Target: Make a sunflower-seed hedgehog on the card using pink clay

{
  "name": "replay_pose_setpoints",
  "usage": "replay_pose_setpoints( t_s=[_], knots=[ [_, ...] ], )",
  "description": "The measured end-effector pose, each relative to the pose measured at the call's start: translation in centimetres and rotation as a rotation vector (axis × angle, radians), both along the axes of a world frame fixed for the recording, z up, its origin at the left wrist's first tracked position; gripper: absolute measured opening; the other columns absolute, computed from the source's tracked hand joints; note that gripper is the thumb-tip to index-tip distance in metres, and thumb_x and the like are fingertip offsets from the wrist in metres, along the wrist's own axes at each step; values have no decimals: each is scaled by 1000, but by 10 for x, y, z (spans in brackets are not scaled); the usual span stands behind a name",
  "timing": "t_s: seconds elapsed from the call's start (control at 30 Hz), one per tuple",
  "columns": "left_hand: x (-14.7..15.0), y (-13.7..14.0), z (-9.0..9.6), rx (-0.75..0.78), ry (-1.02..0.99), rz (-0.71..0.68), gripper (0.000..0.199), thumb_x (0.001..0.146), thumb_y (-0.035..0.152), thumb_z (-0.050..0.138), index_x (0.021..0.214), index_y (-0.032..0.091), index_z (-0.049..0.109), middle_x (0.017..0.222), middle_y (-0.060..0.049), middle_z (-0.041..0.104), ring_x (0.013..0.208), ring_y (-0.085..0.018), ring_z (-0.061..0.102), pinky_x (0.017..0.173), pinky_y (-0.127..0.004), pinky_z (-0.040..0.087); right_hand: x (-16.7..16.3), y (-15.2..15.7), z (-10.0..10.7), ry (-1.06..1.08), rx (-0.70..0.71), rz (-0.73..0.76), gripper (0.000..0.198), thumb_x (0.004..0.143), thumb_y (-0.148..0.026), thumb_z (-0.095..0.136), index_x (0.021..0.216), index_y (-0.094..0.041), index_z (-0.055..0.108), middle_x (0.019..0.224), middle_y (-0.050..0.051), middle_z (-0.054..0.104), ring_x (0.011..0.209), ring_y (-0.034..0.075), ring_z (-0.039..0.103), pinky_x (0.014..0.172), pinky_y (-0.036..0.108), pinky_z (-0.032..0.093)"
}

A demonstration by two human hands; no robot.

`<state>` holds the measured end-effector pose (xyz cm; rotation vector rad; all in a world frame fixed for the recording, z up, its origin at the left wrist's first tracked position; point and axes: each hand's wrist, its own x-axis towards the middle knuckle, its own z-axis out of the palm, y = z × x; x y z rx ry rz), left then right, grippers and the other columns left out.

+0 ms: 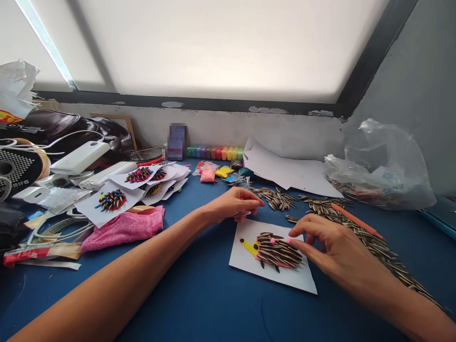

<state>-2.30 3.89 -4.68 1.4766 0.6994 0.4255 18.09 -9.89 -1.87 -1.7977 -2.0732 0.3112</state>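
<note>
A white card (245, 263) lies on the blue table in front of me. On it is a hedgehog picture (280, 254) with a yellow clay snout, dark dots and striped sunflower seeds as spines. One small pink clay ball (272, 241) sits among the seeds. My right hand (326, 240) pinches another pink clay ball (289, 241) between thumb and forefinger at the upper right of the spines. Above the card's far left edge, my left hand (237, 204) is closed with its fingers curled; what it holds, if anything, is hidden.
Sunflower seeds (276, 198) lie in piles behind and right of the card, beside an orange stick (358, 221). White sheets (285, 166), clay packets (207, 174) and a plastic bag (381, 166) stand behind. Finished hedgehog cards (89, 209), a pink cloth (124, 228) and cables crowd the left.
</note>
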Motion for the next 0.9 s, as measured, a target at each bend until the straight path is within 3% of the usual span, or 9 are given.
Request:
replay_pose_setpoints(
  t_s=[0.17,0.57,0.9],
  knots=[
    [1,1,-2,5,9,1,34,81,39,68,99,10,67,69,2,59,43,-2,40,43,-21,31,-2,-1,-1,-1,-7,23,23,90,-42,54,79,-27,67,82,0,64,56,12,53,50,29,39],
    [0,1,-3,25,0,-12,35,82,41,67,99,10,68,71,1,59,44,-3,42,43,-21,31,-5,-1,-2,0,11,39,27,93,-38,48,78,-25,67,90,2,64,75,16,62,66,30,47],
    [0,1,-3,30,18,2,34,83,40,66,99,11,68,71,1,60,44,-3,42,44,-21,33,-5,-1,0,-23,-3,56,23,92,-36,50,80,-26,68,91,1,66,68,13,60,60,29,45]
  ],
)
